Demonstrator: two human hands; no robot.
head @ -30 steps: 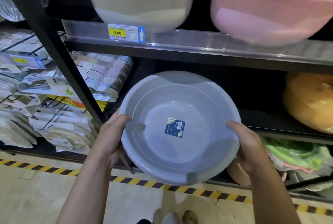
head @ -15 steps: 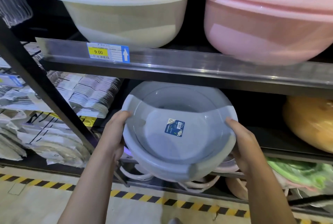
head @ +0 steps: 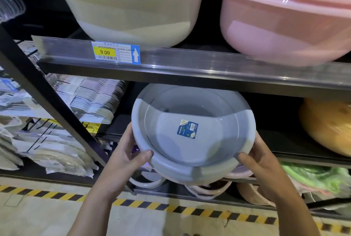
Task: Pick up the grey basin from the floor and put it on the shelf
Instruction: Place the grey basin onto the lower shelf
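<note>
The grey basin [head: 191, 114], round with a blue sticker inside, is tilted toward me and sits partly inside the dark middle shelf [head: 296, 146], its far rim under the shelf board above. My left hand [head: 129, 152] grips its lower left rim, thumb on the inside edge. My right hand [head: 258, 158] grips the lower right rim the same way. The basin's underside and whether it rests on the shelf are hidden.
Above, a shelf board [head: 190, 64] with a 9.00 price tag [head: 115, 52] carries a cream basin [head: 133, 7] and a pink basin [head: 284, 17]. An orange basin [head: 326, 125] lies right. Packaged goods [head: 57, 114] fill the left bay behind a black post [head: 47, 99]. Pale basins [head: 207, 188] sit below.
Both hands have carried the basin up and forward, from in front of the shelving into the middle shelf opening. My thumbs have slid toward the near rim.
</note>
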